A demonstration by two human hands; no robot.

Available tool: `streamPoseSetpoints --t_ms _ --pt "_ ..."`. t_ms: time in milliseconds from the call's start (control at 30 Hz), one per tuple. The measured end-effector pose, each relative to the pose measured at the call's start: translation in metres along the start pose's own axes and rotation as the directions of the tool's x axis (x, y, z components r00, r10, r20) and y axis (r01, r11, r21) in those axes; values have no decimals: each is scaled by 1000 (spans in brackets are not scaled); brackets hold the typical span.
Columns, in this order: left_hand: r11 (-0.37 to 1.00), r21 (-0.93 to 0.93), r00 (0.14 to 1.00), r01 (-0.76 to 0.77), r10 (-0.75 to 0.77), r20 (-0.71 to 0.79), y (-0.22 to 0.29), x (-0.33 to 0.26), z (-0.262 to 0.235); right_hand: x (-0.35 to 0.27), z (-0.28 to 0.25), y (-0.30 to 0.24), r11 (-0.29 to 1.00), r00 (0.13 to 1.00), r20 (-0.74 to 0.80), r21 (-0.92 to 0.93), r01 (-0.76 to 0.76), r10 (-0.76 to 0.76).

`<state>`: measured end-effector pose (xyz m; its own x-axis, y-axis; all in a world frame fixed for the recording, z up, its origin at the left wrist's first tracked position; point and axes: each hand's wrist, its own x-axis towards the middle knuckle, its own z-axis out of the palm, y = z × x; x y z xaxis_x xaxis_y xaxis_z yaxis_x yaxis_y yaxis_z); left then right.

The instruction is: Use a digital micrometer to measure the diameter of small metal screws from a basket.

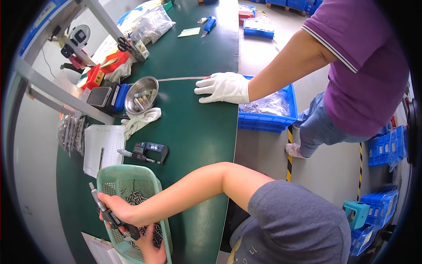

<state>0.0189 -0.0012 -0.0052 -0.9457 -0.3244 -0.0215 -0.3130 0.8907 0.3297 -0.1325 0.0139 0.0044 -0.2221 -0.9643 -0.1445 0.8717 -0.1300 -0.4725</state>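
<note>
"Fingers first: what are they at?"

"Those of the right hand (116, 209) are curled closed round a micrometer (112, 217), its silver thimble poking out past them. Those of the left hand (151, 247) come in below, by the black frame. Whether they pinch anything I can't tell from here."

"And the big things about them?"

"The green counter (193, 141) runs out beyond the fingers and to their right. A co-worker (369, 79) in purple stands well apart from them, far off to the right."

"Closer in?"

"A pale green basket (155, 179) sits right beneath both sets of fingers, I'd guess so its contents lie within short reach. Just beyond it is a ruled sheet (107, 141), near enough, I suppose, to glance at without leaning. Farther beyond the fingers there's a steel bowl (151, 82)."

"Anything smaller?"

"A second micrometer (145, 152) lies on its side between the fingers and that bowl, probably set down there to stay handy. Smallest are the slender metal pins (137, 198) heaped inside the basket, under the right fingers. That grip looks meant to steady the gauge over the heap."
</note>
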Motion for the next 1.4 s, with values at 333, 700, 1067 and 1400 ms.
streamPoseSetpoints --t_ms 333,700,1067,1400 --pt "971 127 980 -200 196 42 6 2 -4 -7 2 -6 998 999 -31 -48 -28 27" --pt "879 -408 913 247 -352 -206 -42 -9 9 -7 -2 -4 999 999 -30 -37 20 -21" --pt "532 -841 833 -96 -420 -361 -13 2 -6 -17 -2 -19 979 999 -5 -196 -48 48" --pt "712 -702 858 27 -377 -349 -32 -3 8 -1 -2 6 995 998 -52 -95 28 -33"
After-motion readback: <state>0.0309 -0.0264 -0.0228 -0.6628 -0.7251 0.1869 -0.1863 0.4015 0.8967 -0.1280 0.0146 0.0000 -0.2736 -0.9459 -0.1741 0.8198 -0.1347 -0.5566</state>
